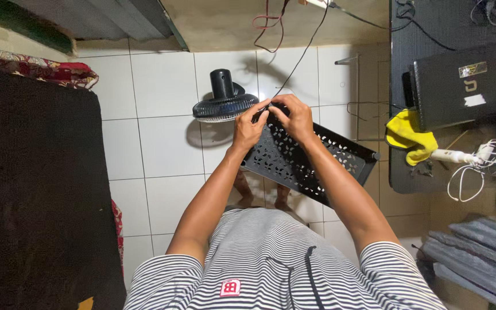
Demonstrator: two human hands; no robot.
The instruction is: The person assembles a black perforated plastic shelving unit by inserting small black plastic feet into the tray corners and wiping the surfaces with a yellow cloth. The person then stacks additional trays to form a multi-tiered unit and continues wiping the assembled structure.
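I hold a black perforated metal shelf tray (pixel 294 161) with cut-out leaf patterns, tilted in front of my chest. My left hand (pixel 249 127) and my right hand (pixel 294 116) both grip its far upper corner, fingers pinched together at the rim. A thin black cable (pixel 302 50) runs from above down to where my fingers meet. Whether the fingers pinch the cable or only the tray edge is hard to tell.
A black floor fan (pixel 224 99) stands on white tiles just beyond my hands. A dark mattress (pixel 35 183) fills the left. At right, a dark table (pixel 431 34) bears a black box (pixel 466 86), yellow cloth (pixel 409 136) and white cords (pixel 483 163).
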